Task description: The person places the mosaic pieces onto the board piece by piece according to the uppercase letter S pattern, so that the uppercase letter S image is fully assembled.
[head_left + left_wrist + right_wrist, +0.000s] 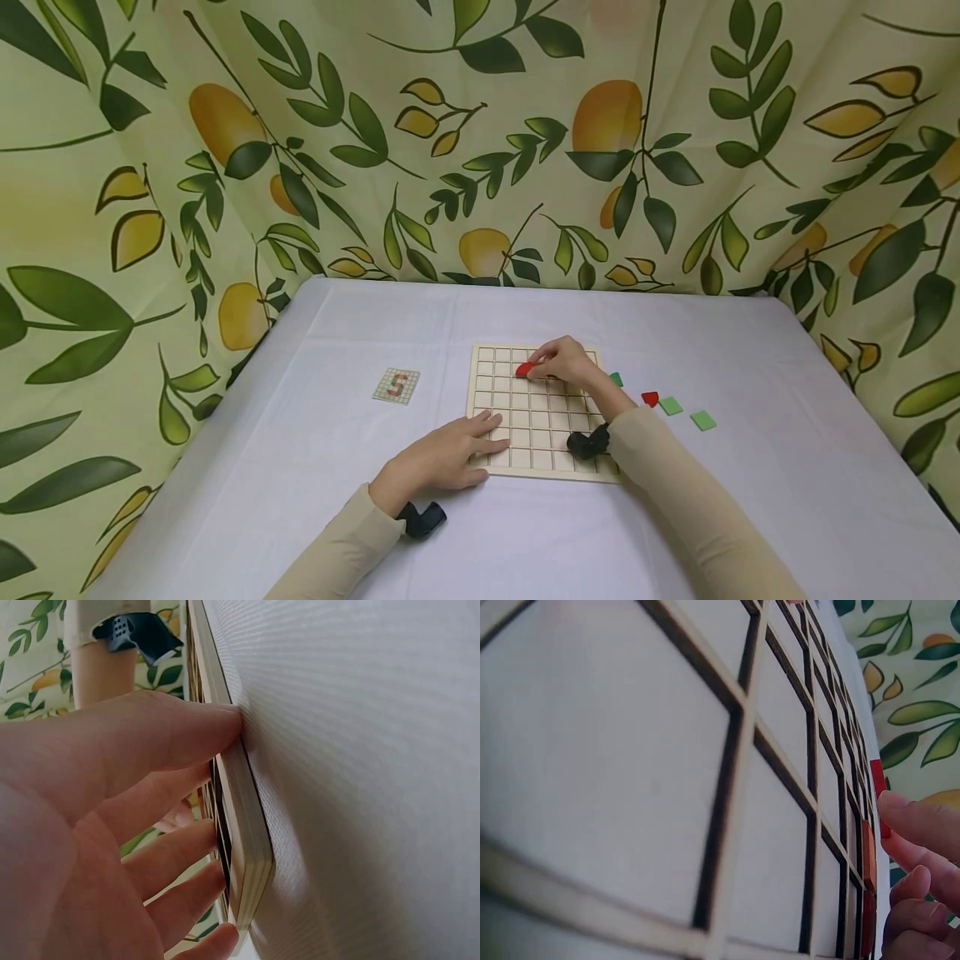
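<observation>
My right hand (564, 362) reaches over the far part of a wooden grid board (521, 421). Between its thumb and finger it pinches a thin red tile (877, 776), seen edge-on in the right wrist view. Just below, an orange-red tile (868, 856) and a darker red tile (867, 924) sit at the board's grid. In the head view, red shows right at the fingertips, partly hidden by them. My left hand (448, 454) rests on the board's near left corner with fingers spread, its thumb (202, 727) against the board's edge.
A small card (397, 386) with a red grid pattern lies left of the board. Right of it lie a red piece (650, 398), a green square (671, 406), another green square (703, 420) and a partly hidden green piece (617, 379). A patterned curtain (480, 167) hangs behind the table.
</observation>
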`<state>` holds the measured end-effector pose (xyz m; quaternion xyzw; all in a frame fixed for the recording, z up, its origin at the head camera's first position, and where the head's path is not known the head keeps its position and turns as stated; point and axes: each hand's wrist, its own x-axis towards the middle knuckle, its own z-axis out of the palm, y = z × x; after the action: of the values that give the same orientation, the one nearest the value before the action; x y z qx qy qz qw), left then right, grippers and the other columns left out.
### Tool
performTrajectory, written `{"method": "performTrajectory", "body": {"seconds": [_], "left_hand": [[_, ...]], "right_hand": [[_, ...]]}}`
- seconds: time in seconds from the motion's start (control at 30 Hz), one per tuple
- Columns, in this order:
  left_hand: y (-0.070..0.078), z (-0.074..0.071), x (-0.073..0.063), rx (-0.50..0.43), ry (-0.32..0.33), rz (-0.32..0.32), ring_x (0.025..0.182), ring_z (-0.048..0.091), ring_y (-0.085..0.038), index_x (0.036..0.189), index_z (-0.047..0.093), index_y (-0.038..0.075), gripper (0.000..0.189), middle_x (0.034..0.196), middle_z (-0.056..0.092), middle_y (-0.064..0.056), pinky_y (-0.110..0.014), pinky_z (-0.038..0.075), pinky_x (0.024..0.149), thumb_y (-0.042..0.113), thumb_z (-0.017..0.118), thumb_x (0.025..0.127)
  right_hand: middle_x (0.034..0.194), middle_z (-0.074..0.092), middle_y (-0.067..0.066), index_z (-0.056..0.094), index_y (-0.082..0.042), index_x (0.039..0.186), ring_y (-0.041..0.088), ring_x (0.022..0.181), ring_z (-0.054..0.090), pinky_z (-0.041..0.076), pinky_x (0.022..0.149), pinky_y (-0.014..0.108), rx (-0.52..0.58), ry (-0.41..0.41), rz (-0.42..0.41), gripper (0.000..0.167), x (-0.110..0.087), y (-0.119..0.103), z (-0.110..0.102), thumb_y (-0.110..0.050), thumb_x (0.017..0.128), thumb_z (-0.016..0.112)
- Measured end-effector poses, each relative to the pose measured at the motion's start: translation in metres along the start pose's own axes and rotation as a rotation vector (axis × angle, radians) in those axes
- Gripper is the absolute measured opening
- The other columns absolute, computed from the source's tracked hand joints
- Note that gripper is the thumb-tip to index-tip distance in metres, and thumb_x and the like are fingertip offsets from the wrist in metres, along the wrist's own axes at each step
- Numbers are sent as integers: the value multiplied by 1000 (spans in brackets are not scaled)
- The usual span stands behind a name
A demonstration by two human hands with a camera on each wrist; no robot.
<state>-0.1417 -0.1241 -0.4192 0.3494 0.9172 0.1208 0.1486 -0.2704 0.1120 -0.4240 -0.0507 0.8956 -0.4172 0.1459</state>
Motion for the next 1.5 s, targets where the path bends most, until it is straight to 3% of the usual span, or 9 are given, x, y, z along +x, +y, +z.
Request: {"method": "performTrajectory", "body": {"seconds": [1.07,1.5], "left_hand": [[1,-2,0,-5,-1,2,150,27,-25,141,51,24,50,159,32,-4,-44,30,122,25,60,92],[-1,-1,0,-9,-14,-9,151,26,-24,141,51,24,50,159,32,-4,-45,29,122,25,59,92]], "right_hand": [[73,53,3,75,-3,96,18,71,43,35,57,25,-45,58,-31,24,4,-2,4,-16,76,80],[85,61,6,75,-5,98,18,78,45,37,61,24,-32,46,-6,26,0,1,2,-21,78,79]]}}
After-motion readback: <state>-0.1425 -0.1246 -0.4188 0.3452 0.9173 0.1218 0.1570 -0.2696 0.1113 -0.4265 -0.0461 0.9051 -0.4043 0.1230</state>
